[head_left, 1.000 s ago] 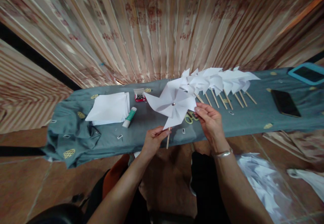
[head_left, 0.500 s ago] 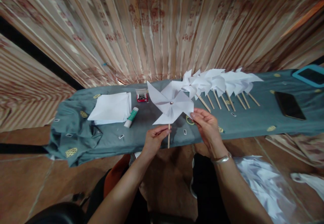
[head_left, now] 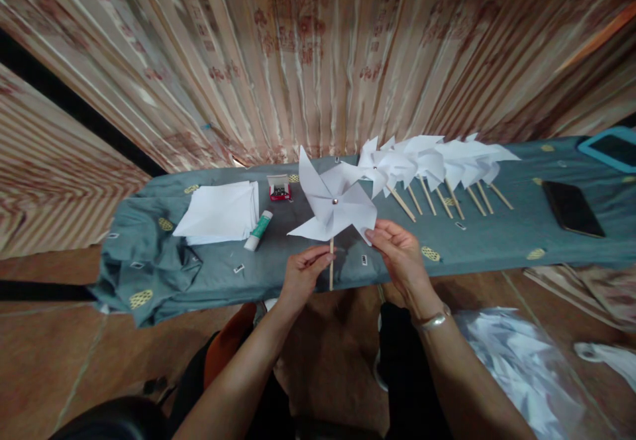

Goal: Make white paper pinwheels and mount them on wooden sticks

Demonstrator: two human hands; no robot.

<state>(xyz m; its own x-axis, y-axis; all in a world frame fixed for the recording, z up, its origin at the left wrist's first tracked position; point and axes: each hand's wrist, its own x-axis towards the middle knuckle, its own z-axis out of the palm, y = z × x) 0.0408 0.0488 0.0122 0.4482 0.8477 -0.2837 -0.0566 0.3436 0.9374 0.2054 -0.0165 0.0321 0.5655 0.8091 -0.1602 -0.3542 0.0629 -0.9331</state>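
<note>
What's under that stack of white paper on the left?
The paper stack lies on the grey-blue cloth, beside a glue stick and a small red box. Whatever lies directly beneath the stack is covered by it, as the cloth covers the table.

Matt white paper pinwheel (head_left: 334, 205), wooden stick (head_left: 331, 268), shiny metal pin (head_left: 334, 201); teal cloth (head_left: 477, 238).

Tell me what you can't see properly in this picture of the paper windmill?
All in the head view:
- Upper stick: hidden behind the pinwheel; the left hand pinches it.
- Small red box: contents too small.
- Blue-edged tablet: cut off by the right edge.
- Finished pinwheels: overlap, so uncountable.
- Right hand: its grip on the blade tip is unclear.
</note>
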